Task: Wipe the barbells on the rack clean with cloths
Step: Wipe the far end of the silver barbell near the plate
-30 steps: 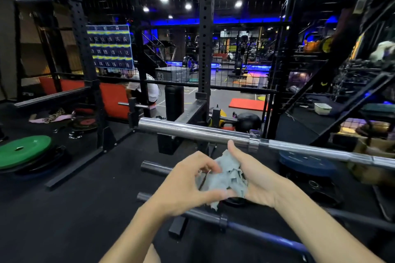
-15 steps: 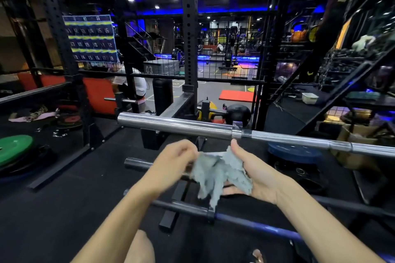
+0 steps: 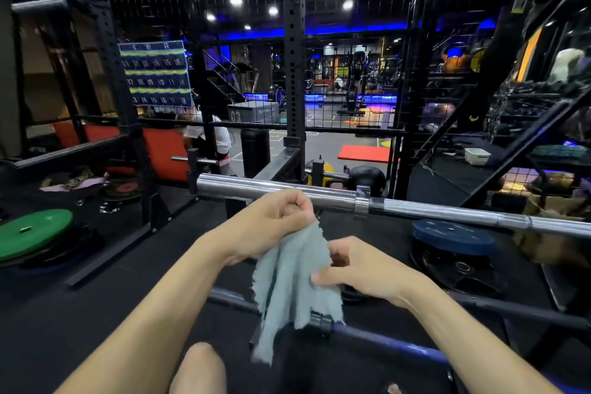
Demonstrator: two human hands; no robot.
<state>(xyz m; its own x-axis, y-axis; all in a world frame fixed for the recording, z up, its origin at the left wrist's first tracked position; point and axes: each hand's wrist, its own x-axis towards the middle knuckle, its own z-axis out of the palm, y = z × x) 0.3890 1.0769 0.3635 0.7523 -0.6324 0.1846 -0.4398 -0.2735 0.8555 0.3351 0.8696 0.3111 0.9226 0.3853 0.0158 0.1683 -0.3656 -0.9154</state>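
Barbell (image 3: 287, 190) just beyond both hands — left hand (image 3: 271, 224), right hand (image 3: 361, 269) fingers pinch the cloth (image 3: 291, 281).

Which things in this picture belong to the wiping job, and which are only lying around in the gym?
Belong to the job:
- grey cloth, held by the left hand and the right hand
- chrome barbell on the rack
- dark barbell lower down

Just lying about:
- green plate
- blue plate
- red mat
- white tub
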